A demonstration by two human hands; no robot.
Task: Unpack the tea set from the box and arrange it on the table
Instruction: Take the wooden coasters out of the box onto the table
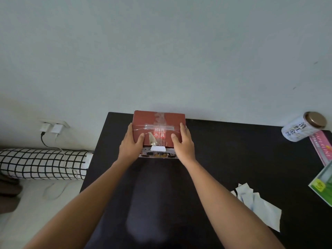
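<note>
A: What are the fingers (181, 127) doing?

B: They are curled round a red box (159, 129). The left hand (130, 143) holds its left side. The right hand (183, 143) holds its right side. Both thumbs press flat on the top.

A: Are the hands shut tight?

B: They are partly closed, just enough to grip the box from both sides.

A: Where is the box?

B: At the far edge of the black counter (224, 155), close to the pale wall (161, 51). I cannot tell if it sits on the counter or is lifted a bit.

A: Is the box open?

B: No. Clear tape (158, 127) runs across the lid. There is white writing in the middle of the lid.

A: What else is on the counter?

B: White papers (258, 205) lie to the right, well apart from the box. A white can (303, 127) with a brown lid leans on a pink book (321, 148) in the far right corner. A green box (322, 184) pokes in at the right edge.

A: And on the left?

B: A pillow (41, 163) with black squares lies beside the counter. Two white plugs (51, 128) sit in the wall above it, with cords hanging down
</note>
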